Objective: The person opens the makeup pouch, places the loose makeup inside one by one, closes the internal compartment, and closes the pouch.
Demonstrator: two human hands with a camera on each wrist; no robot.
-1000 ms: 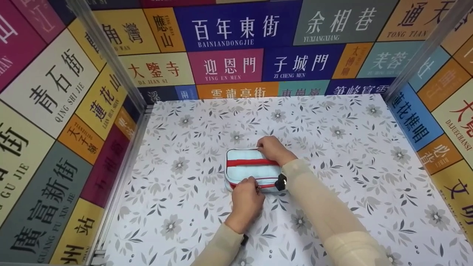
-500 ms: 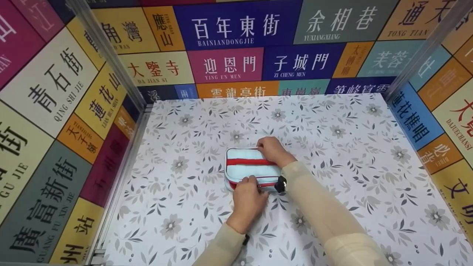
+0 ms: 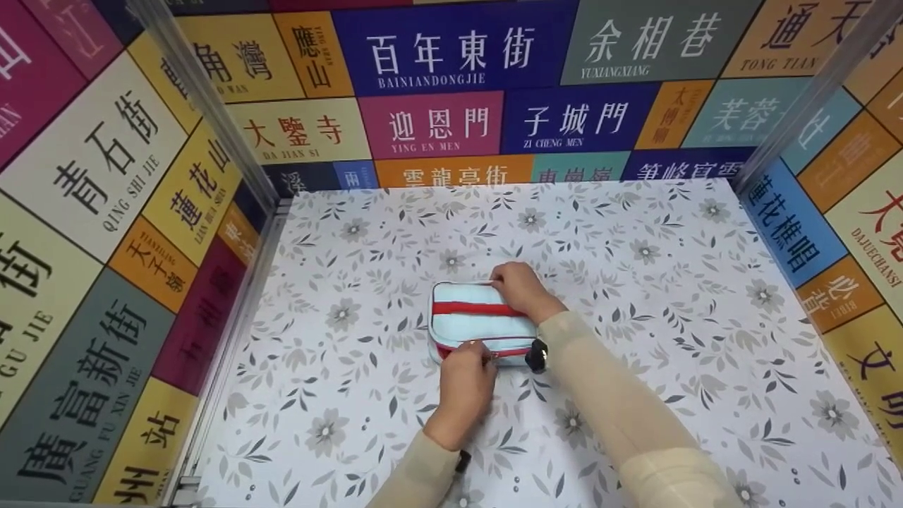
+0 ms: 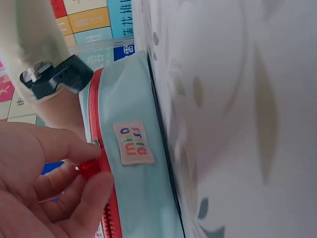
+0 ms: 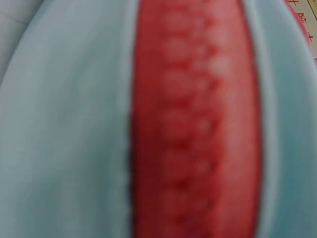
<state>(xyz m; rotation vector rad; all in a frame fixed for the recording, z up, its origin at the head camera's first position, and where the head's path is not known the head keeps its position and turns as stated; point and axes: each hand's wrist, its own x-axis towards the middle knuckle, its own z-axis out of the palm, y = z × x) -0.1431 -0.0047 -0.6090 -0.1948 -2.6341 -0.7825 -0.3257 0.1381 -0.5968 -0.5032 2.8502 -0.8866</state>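
A small light-blue zippered pouch (image 3: 451,328) with a red strap (image 3: 465,309) across its top lies mid-table. At its near side, my left hand (image 3: 465,388) pinches the zipper's red pull tab (image 4: 89,168); the metal slider (image 4: 95,143) shows just above the fingertips in the left wrist view. My right hand (image 3: 523,288) grips the pouch's far right edge, its fingertips partly hidden. The right wrist view is filled by a blurred close-up of the red zipper (image 5: 193,124). A pale label (image 4: 133,143) with colored letters sits on the pouch's side.
Under the pouch is a white tabletop (image 3: 353,282) with grey flowers and leaves. Panels of colored street-name signs (image 3: 451,49) stand behind and on both sides, joined by metal frame posts (image 3: 211,99). Dark wrist cameras (image 3: 536,354) sit on both wrists.
Over the last half second my left hand has shifted slightly left along the pouch's near side, and its thumb has drawn in. The right hand and the pouch stay in place.
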